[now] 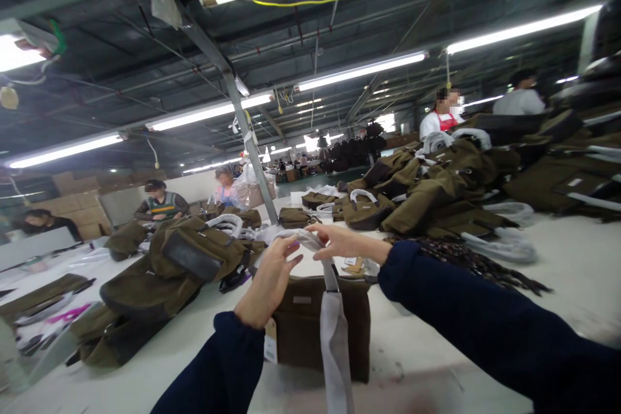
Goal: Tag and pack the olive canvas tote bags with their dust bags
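An olive-brown handbag [301, 320] stands in front of me on the white table. Its handle [305, 237] is wrapped in clear plastic and arches above the bag. My left hand [272, 278] grips the handle's left part, fingers curled at the wrap. From the other side, my right hand [347, 242] pinches the wrapped handle between thumb and fingers. A pale grey wrapped strap [334, 336] hangs down over the bag's front. At the bag's left edge dangles a paper tag [270, 341], its print too small to read.
Similar bags lie heaped to the left [160, 272] and in a larger pile on the right [436, 187]. Dark tassel-like strands [478, 262] lie beside my right sleeve. A slanted metal post [250, 142] rises beyond the table [417, 349]. Several people work farther back.
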{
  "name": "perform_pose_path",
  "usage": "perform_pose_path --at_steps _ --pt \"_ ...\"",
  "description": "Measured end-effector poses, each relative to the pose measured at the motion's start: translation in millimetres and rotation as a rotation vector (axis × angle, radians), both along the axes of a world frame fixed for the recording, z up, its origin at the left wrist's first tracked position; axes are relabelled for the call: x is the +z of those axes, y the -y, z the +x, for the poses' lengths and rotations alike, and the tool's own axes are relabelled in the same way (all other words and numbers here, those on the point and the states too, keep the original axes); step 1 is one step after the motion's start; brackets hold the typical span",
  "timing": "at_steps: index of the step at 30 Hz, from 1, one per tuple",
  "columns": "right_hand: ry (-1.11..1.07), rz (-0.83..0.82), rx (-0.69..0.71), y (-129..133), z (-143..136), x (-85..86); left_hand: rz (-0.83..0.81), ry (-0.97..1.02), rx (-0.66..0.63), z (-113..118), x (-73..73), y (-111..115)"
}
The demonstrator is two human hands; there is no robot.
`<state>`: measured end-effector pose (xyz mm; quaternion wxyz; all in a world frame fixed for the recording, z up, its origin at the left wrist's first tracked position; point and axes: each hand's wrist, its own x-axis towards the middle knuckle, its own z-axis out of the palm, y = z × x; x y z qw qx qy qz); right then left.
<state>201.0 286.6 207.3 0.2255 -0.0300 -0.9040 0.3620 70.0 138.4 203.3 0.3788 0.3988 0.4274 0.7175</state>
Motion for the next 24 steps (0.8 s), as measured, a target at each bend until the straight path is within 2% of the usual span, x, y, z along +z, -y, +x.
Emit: perform_pose_path --at_steps 3,7,10,12,14,17,19,21,24 --pt "-0.042 0.193 -0.065 -3 -11 11.1 -0.028 0.042 0.055 -6 6.0 9" --pt "-0.061 0.346 -0.022 3 -16 21.2 0.010 0.131 0.077 -3 6.2 20" --pt "-0.081 0.520 -0.122 14 -12 8.0 -0.014 0.081 -0.038 5 -1.9 30" --pt "-0.133 0.602 -0.222 22 -7 -4.9 -0.054 -0.029 -0.081 7 -7.0 37" --pt "-0.198 0.657 -0.338 28 -1 -14.5 -0.087 -0.210 0.009 5 -10.8 41" --pt "-0.244 0.746 -0.520 34 7 -20.0 -0.049 -0.558 0.322 -9 -16.2 41" --pt "-0.227 0.761 -0.592 36 11 -20.7 -0.005 -0.779 0.494 -19 -20.6 38" --pt "-0.211 0.704 -0.619 37 15 -21.3 -0.014 -0.945 0.554 -27 -24.7 35" --pt "-0.207 0.529 -0.632 37 20 -20.7 -0.039 -1.051 0.522 -31 -27.1 30"
